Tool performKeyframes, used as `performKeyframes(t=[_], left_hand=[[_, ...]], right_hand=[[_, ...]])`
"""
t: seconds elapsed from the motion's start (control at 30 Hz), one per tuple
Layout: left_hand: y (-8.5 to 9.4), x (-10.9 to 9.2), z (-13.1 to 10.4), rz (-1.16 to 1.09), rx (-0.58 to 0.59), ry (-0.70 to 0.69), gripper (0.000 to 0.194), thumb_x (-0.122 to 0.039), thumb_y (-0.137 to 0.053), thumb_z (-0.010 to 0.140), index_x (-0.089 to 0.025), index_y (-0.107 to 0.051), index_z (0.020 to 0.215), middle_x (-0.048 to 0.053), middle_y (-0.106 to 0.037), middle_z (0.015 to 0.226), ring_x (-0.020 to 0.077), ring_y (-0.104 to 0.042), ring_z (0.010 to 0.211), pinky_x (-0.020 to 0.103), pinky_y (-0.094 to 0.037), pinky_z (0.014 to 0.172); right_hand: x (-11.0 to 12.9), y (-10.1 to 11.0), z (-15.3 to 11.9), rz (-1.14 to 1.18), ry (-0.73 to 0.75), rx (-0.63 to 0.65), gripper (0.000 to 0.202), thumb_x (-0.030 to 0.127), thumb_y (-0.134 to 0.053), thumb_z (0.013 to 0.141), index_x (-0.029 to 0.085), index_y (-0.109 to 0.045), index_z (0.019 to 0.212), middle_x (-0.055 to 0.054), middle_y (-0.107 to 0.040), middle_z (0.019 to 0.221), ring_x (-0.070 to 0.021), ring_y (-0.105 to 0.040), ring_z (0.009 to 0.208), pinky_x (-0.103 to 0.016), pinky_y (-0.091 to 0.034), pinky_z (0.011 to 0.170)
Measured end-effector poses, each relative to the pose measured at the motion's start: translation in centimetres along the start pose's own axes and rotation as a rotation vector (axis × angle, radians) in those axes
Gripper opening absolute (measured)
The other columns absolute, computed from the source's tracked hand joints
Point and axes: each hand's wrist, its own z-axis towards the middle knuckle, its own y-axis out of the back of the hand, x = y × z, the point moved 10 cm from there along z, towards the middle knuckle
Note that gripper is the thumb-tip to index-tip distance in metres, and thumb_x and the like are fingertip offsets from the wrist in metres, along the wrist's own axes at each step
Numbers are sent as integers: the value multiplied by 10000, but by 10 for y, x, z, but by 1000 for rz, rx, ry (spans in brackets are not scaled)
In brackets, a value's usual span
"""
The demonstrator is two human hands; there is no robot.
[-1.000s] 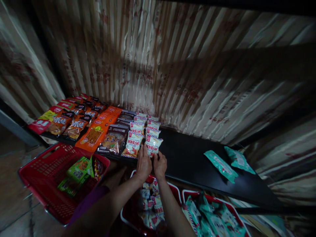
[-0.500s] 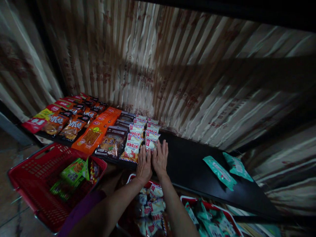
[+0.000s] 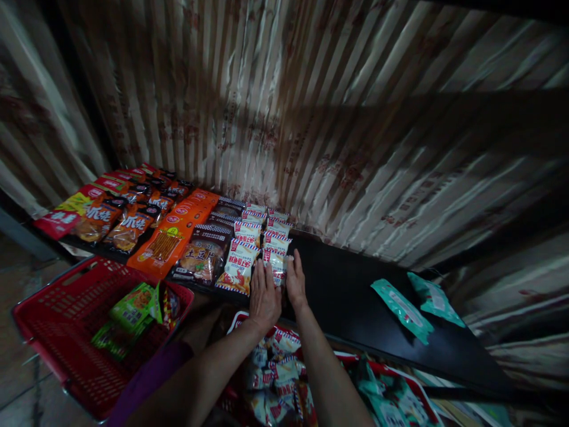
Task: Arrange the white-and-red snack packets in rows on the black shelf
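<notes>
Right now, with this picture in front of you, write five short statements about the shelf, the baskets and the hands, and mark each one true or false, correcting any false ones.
1. The left hand is at the front white packet of the right-hand white row. True.
2. Two teal packets lie at the left end of the black shelf. False: they lie toward its right end.
3. An orange packet lies just left of a dark brown packet. True.
4. The right hand is on the orange packet. False: it is by the right edge of the front white packet.
5. The red basket at the left has green packets in it. True.
</notes>
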Motion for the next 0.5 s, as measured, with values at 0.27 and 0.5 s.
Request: performKeyframes(t=[0.27,0.5], left_hand=[[8,-1,33,-19,-14,107,687,-277,-459,822,-66,-193,1419,228,-267,1458,314,-312,1329,454,-353,1037],[1,13,34,-35,-9,190,699,-298,-469,813,-80,-197,1419,217,-316,1437,301,-398,1277,418,-400,998]], right_hand=[[-22,4,-7,165,-184,-39,778,597,-548,716,251,-349,1384,-59,-481,1365,-239,-454,1243,-359,-339,1026],[-19,-21,-3,382,-144,97,538,550,-581,707,198,-583,1113,-47,-690,992,-202,-625,881,-307,-487,790]])
